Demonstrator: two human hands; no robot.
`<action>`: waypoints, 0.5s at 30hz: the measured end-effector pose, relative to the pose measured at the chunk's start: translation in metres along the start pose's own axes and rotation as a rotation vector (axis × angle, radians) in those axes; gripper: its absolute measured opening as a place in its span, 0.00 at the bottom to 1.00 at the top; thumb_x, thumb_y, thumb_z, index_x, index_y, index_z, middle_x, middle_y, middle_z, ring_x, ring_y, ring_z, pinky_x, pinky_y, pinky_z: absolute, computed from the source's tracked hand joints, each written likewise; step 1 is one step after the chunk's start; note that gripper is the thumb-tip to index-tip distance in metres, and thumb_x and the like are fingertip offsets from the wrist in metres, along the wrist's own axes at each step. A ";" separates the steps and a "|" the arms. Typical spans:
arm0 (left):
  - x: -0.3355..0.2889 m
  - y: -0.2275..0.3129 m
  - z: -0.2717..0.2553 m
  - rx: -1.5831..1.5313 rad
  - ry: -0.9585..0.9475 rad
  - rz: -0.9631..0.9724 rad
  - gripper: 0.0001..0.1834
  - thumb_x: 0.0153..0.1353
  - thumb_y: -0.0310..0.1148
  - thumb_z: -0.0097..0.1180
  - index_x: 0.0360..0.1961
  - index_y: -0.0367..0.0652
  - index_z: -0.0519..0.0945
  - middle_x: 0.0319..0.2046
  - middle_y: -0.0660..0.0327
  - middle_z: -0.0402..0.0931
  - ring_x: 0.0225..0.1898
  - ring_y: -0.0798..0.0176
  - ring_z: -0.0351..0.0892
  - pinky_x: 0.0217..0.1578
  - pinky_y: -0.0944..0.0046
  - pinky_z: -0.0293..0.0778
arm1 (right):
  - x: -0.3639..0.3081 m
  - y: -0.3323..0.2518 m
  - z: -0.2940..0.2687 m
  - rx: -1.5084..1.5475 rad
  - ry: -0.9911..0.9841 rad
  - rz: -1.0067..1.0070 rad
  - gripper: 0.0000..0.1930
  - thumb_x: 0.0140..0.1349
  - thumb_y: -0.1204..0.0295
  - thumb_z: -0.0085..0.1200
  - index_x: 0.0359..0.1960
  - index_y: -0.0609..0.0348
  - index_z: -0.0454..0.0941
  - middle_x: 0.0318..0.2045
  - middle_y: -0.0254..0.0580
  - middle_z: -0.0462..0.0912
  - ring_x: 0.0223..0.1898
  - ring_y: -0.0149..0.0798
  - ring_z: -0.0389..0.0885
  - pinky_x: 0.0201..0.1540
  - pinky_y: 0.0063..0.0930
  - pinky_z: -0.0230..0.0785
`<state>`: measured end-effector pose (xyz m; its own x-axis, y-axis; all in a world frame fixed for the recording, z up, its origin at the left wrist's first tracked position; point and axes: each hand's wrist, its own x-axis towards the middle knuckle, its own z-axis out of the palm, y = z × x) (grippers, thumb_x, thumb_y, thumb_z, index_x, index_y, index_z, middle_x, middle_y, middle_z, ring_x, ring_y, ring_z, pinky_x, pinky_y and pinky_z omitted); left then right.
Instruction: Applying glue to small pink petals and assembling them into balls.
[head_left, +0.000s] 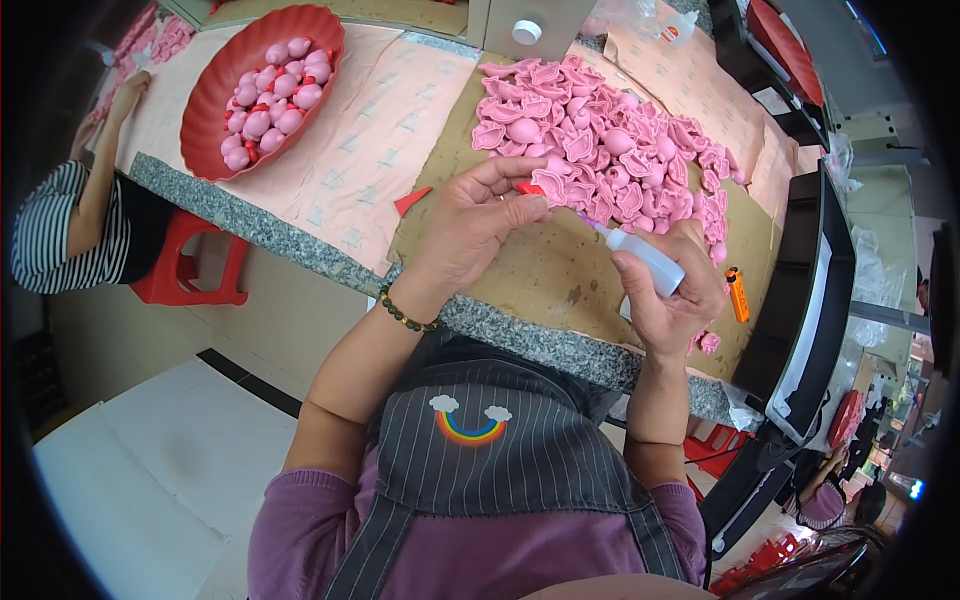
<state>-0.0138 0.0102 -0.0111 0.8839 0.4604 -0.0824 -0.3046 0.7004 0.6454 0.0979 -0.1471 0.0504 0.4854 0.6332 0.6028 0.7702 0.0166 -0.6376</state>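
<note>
My left hand (470, 225) pinches a small pink moulded piece (548, 186) with a bit of red on it between thumb and fingers. In my right hand (672, 310) is a small translucent squeeze bottle (650, 262), its thin purple tip turned toward the pink piece. I cannot tell whether the tip touches it. Just beyond both hands spreads a heap of pink moulded pieces (610, 150), some cupped, some rounded. A loose red piece (412, 201) lies left of my left wrist.
At the back left, a red fluted basin (205, 110) holds several round pink items with red parts. An orange tool (738, 295) lies right of my right hand, beside a black tray (800, 300). Another person's arm (105, 150) rests at the far left, near a red stool (195, 265).
</note>
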 end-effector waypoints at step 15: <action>0.000 -0.002 -0.001 0.023 -0.014 -0.020 0.18 0.51 0.18 0.57 0.45 0.32 0.73 0.35 0.57 0.76 0.36 0.67 0.77 0.41 0.68 0.75 | -0.001 0.002 -0.001 -0.017 -0.008 0.012 0.10 0.39 0.74 0.67 0.22 0.61 0.78 0.16 0.36 0.75 0.18 0.32 0.64 0.24 0.24 0.55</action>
<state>-0.0134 0.0094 -0.0137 0.8946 0.4387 -0.0850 -0.2787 0.6964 0.6614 0.0992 -0.1481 0.0493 0.4910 0.6396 0.5915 0.7716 -0.0042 -0.6361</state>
